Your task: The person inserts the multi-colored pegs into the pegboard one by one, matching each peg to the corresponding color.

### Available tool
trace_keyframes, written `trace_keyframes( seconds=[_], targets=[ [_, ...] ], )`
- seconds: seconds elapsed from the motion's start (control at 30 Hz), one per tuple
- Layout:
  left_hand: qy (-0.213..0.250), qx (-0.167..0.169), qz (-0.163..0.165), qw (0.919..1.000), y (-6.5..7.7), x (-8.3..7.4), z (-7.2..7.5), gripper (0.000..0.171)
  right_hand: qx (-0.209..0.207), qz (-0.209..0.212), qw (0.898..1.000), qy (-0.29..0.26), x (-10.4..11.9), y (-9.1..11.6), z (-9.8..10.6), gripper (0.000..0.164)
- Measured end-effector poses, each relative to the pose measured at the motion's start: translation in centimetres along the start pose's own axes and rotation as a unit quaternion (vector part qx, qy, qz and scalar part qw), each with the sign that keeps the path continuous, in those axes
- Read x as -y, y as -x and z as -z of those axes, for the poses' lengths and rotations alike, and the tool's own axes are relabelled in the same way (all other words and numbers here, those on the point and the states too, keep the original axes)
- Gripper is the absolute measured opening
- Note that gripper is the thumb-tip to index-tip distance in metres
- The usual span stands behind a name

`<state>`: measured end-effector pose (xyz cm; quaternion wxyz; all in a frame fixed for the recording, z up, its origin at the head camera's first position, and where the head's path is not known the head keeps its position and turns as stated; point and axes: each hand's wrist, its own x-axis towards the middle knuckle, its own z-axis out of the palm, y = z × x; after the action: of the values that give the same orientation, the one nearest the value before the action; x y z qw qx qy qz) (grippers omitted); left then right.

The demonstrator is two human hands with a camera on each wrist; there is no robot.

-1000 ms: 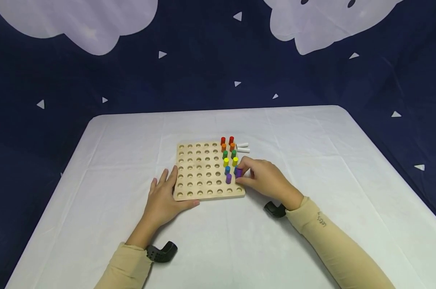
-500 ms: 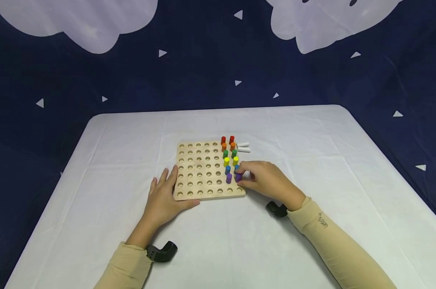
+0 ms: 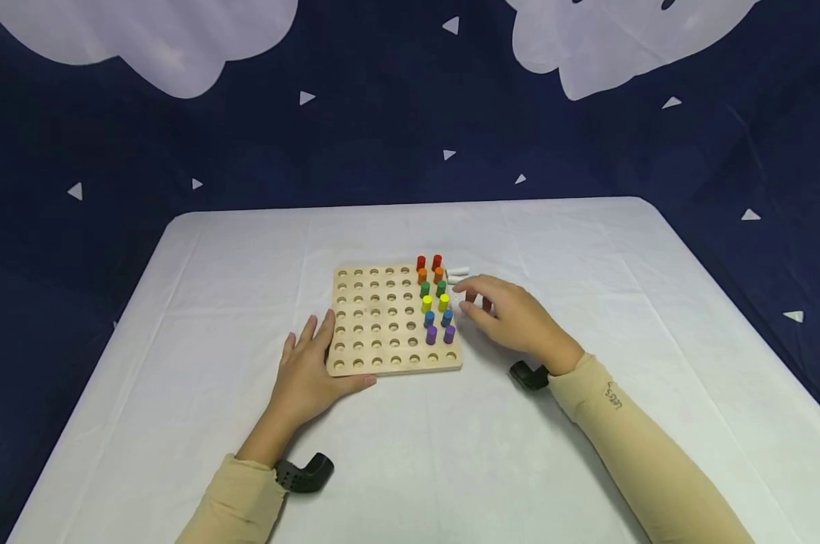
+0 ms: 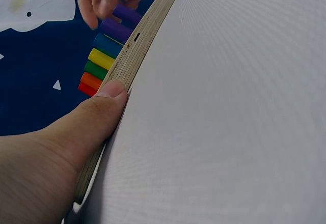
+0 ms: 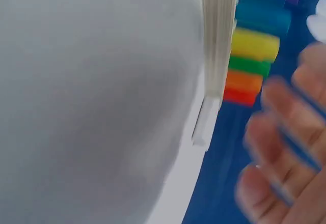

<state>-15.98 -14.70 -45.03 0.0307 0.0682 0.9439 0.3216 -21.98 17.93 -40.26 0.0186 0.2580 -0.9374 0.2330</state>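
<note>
A square wooden pegboard (image 3: 385, 335) with rows of round holes lies on the table. Two columns of pegs stand along its right side: red, orange, green, yellow (image 3: 444, 303), blue and purple (image 3: 449, 335), two of each. My left hand (image 3: 307, 381) rests at the near left corner, its fingers along the left edge and its thumb (image 4: 104, 104) pressing the front edge. Just right of the board hovers my right hand (image 3: 512, 317), fingers loosely bent and nothing between them. Its fingertips are near two white pegs (image 3: 458, 271) lying beside the far right corner.
A white cloth covers the table (image 3: 192, 317). Behind it hangs a dark blue backdrop (image 3: 369, 151) with white clouds and triangles. Both wrists carry black camera mounts (image 3: 305, 474). The holes in the front row and in the left columns hold no pegs.
My right hand has pushed a purple peg down into its hole in the rightmost column, let go of it, and moved away and up toward the white pegs. The left hand has stayed put.
</note>
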Motion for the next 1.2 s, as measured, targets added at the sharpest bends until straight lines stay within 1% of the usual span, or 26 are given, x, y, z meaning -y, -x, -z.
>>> trace_keyframes(
  seconds=[0.13,0.2,0.27,0.33,0.43,0.5,0.6,0.73,0.87,0.93,1.03,1.13,1.2],
  targets=[
    [0.003,0.002,0.001,1.0000,0.0,0.0,0.1,0.128,0.028,-0.032,0.997,0.071,-1.6,-2.2,0.0,0.039],
    [0.004,0.003,0.001,1.0000,0.0,-0.1,0.0,0.128,0.039,-0.028,0.993,0.104,-2.1,-3.0,-0.3,0.041],
    [0.004,0.003,0.000,1.0000,0.0,-0.1,0.0,0.129,0.042,-0.024,0.990,0.130,-2.1,-3.4,-0.4,0.038],
    [0.004,0.004,0.000,1.0000,0.0,-0.2,-0.1,0.128,0.047,-0.022,0.987,0.150,-2.0,-3.6,-0.5,0.035],
    [0.003,0.005,0.002,1.0000,0.0,-0.2,-0.1,0.128,0.065,-0.040,0.984,0.158,-1.7,-3.7,-0.4,0.032],
    [0.002,0.005,0.003,1.0000,0.0,-0.2,0.0,0.128,0.081,-0.062,0.983,0.150,-1.5,-3.7,-0.3,0.032],
    [0.001,0.005,0.004,1.0000,0.0,-0.2,0.0,0.128,0.107,-0.093,0.982,0.123,-1.2,-3.4,-0.1,0.036],
    [0.000,0.003,0.004,1.0000,0.1,-0.2,0.1,0.128,0.135,-0.115,0.980,0.093,-0.8,-3.0,0.3,0.042],
    [0.000,0.002,0.001,1.0000,0.1,-0.1,0.2,0.128,0.144,-0.134,0.978,0.069,-0.7,-2.6,0.4,0.043],
    [0.001,0.002,0.000,1.0000,0.1,-0.1,0.2,0.127,0.138,-0.139,0.979,0.052,-1.0,-2.4,0.4,0.044],
    [0.000,0.002,0.000,1.0000,0.1,-0.1,0.2,0.127,0.114,-0.134,0.984,0.027,-1.5,-1.8,0.3,0.044],
    [-0.002,0.002,0.000,1.0000,0.1,-0.1,0.1,0.127,0.079,-0.127,0.988,-0.023,-1.9,-0.8,0.3,0.044],
    [-0.003,0.002,0.001,1.0000,0.1,-0.1,0.1,0.127,0.047,-0.123,0.989,-0.065,-1.8,-0.1,0.3,0.043]
  ],
)
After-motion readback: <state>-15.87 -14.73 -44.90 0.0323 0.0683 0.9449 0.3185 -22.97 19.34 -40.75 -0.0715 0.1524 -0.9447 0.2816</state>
